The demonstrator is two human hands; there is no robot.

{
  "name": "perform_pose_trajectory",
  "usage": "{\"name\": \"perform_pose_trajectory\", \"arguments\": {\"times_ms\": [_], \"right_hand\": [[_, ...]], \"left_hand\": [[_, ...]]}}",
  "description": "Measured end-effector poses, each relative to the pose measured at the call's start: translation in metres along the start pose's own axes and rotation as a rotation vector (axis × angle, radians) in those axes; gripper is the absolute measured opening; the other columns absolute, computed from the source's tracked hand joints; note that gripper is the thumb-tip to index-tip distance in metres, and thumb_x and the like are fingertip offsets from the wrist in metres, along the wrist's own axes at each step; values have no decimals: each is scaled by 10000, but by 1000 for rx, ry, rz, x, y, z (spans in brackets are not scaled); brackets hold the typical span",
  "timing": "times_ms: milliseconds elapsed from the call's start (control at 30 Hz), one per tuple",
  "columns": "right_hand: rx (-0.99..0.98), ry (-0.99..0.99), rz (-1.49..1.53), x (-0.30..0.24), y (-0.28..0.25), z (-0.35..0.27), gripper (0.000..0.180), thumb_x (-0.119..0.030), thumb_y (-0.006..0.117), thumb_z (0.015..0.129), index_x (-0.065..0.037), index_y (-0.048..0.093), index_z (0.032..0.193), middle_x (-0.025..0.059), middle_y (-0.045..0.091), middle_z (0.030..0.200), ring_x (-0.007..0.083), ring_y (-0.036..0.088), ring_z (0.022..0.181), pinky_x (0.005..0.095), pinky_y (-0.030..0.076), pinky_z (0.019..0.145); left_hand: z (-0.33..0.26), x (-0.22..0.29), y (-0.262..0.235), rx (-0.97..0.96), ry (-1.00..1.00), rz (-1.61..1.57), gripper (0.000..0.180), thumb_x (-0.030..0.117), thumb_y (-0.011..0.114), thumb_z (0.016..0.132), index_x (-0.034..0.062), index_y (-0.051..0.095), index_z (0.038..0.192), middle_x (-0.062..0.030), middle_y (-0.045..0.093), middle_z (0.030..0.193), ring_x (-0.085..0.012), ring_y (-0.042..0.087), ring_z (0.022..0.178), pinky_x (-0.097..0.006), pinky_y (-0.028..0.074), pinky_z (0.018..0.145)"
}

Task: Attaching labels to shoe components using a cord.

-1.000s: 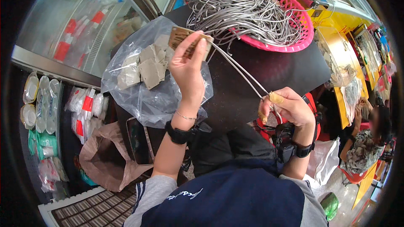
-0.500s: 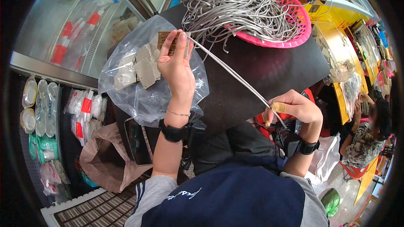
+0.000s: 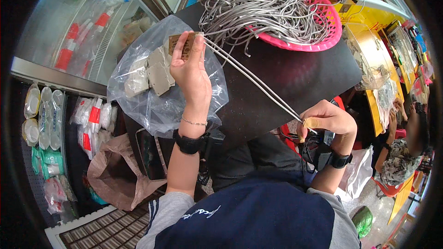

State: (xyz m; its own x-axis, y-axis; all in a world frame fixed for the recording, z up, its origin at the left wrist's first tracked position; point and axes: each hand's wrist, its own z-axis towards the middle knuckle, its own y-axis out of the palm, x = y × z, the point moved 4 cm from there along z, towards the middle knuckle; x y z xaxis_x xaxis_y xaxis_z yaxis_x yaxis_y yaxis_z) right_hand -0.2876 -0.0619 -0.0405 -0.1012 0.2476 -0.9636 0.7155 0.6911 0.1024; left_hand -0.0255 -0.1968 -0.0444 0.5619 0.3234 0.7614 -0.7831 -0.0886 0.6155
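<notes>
Two grey cords (image 3: pixel 251 79) are seen stretched taut side by side across the black desk (image 3: pixel 300 78), and one brown card tag (image 3: pixel 181 45) is held at their upper end. The tag is pinched between thumb and fingertips of the left hand (image 3: pixel 191 71), raised above a clear plastic bag (image 3: pixel 152 87). At least four grey-beige tags (image 3: pixel 154 71) can be counted inside that bag (more may be hidden under the folds). The lower ends of the cords are gripped by the right hand (image 3: pixel 325 120), closed around them near the desk's front edge. One pink plastic basket (image 3: pixel 323 37) is placed at the far side of the desk, heaped with a tangle of grey cords too many to count. A glass-fronted fridge (image 3: pixel 83 27) stands to the left, a brown paper bag (image 3: pixel 120 170) lies below it, and a seated person (image 3: pixel 401 157) is seen at the right. The held tag is small, rectangular, brown with dark print.
</notes>
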Motion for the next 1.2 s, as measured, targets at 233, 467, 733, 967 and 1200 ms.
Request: {"name": "perform_pose_trajectory", "arguments": {"times_ms": [233, 467, 733, 967, 1200], "right_hand": [[-55, -44, -38, -3, -1, -6, 269, -150, 535, 938, 72, 635, 823, 119, 683, 885, 158, 618, 813, 278, 472, 755], [-3, 54, -151, 6, -7, -11, 257, -174, 595, 908, 68, 669, 862, 125, 696, 854, 175, 644, 797, 290, 493, 745], [13, 141, -302, 1, -5, -14, 261, -213, 663, 859, 48, 679, 865, 143, 684, 825, 181, 651, 808, 295, 493, 747], [782, -76, -695, -54, 32, 1, 308, -143, 719, 762, 18, 627, 1008, 172, 630, 1101, 251, 608, 1065, 334, 454, 898], [1116, -546, -455, -47, 44, 74, 353, -5, 752, 696, 7, 597, 1013, 109, 676, 938, 182, 665, 881, 284, 513, 802]], "left_hand": [[2, -4, -6, 47, -18, -3, 272, 28, 638, 868, 2, 557, 1127, -69, 629, 1050, -121, 598, 980, -291, 492, 891], [-2, 0, -3, 70, -24, 61, 242, 46, 640, 873, 30, 582, 1108, -63, 648, 1052, -107, 612, 960, -272, 495, 833], [-5, 2, 2, 79, -7, 122, 269, 53, 663, 857, -2, 588, 1109, -89, 649, 1050, -129, 620, 941, -267, 504, 820], [-29, 18, 33, -228, 254, 393, 259, -36, 714, 776, -12, 636, 1022, -68, 659, 986, -113, 630, 861, -240, 528, 785], [-44, 12, 46, -435, 87, 425, 285, -34, 729, 756, -3, 638, 1025, -80, 666, 1014, -126, 637, 891, -243, 527, 798]]}}
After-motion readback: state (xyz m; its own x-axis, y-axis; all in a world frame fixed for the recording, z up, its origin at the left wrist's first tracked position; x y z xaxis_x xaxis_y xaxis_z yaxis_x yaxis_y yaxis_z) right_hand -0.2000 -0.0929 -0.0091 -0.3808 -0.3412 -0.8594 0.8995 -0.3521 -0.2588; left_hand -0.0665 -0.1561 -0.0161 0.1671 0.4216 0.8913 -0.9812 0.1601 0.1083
